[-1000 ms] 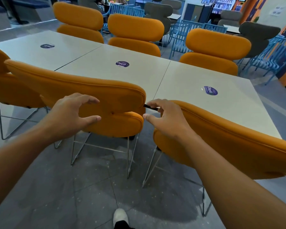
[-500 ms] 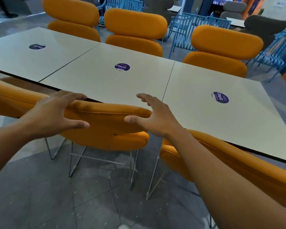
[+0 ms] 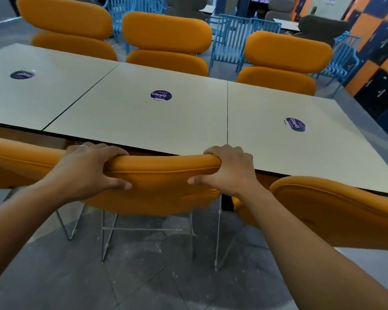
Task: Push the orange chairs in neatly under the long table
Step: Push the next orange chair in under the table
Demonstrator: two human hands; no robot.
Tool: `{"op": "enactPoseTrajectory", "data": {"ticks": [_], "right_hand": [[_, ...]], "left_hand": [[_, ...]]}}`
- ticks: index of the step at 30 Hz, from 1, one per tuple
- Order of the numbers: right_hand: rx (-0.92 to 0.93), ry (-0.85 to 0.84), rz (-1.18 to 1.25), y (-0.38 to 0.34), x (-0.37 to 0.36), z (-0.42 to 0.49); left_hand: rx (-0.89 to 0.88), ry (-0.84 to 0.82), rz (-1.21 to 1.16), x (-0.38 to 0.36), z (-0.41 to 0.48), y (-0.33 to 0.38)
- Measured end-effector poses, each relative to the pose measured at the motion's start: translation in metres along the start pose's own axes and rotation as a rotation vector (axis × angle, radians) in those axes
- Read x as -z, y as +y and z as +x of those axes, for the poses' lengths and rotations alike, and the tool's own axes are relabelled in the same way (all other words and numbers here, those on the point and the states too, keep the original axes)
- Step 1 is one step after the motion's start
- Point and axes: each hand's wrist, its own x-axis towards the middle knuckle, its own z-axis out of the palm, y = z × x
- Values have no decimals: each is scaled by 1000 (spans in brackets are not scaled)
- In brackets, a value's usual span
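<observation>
The chair [image 3: 157, 186] being handled is showing a padded orange backrest with a stitched seam running along it, sitting on thin metal wire legs that are resting on the grey floor [image 3: 143, 283]. Its backrest top is lying just beside the near edge of the table [image 3: 130, 121], roughly level with the tabletop, at the middle of that edge. Six orange chairs are showing in all: three along the near edge, with the left chair [image 3: 11, 162] and the right chair [image 3: 336, 211] flanking the held one, and three along the far edge, each with a two-cushion back facing the camera. The right chair is standing further out from the table than the held one and is sitting at an angle to the edge. The table is appearing as three pale square tops butted together, each carrying one round purple sticker [image 3: 161, 95], three stickers in total. Both hands are clamping the backrest top: the left hand [image 3: 87, 168] is wrapping over the left part with fingers curled over the front and thumb pressing on the back, and the right hand [image 3: 229, 170] is gripping the right end the same way. Both forearms are reaching forward, bare.
</observation>
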Motion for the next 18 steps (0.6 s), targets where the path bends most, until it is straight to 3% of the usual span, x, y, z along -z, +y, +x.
{"op": "enactPoseTrajectory", "data": {"ticks": [11,18], "right_hand": [[-152,47,37,-20,-1,-2],[-134,-29,117,-10,3,6]], "left_hand": [[-86,66,118,4,6,-43],[-161,234,176,-8,8,-52]]}}
